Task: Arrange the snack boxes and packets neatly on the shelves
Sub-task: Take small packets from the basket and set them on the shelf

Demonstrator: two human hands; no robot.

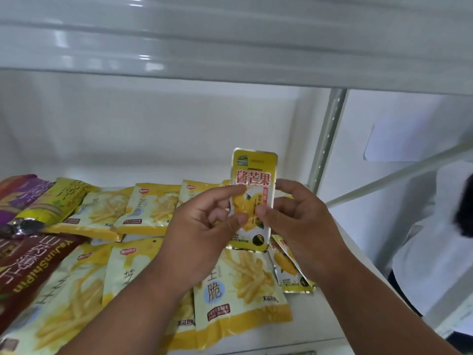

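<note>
A small yellow mango snack packet (254,175) stands upright in the air above the white shelf (322,311). My left hand (204,221) pinches its lower left side and my right hand (297,213) pinches its lower right side. Below the packet, several yellow-and-white fries packets (240,285) lie flat on the shelf in overlapping rows. Another mango packet (289,270) lies tilted on the shelf under my right wrist.
A dark red bag (33,262), a purple bag (18,193) and a yellow-green bag (53,203) lie at the left. The upper shelf (230,47) hangs overhead. A slotted metal upright (327,139) stands at the right. A person in white (435,239) is beyond it.
</note>
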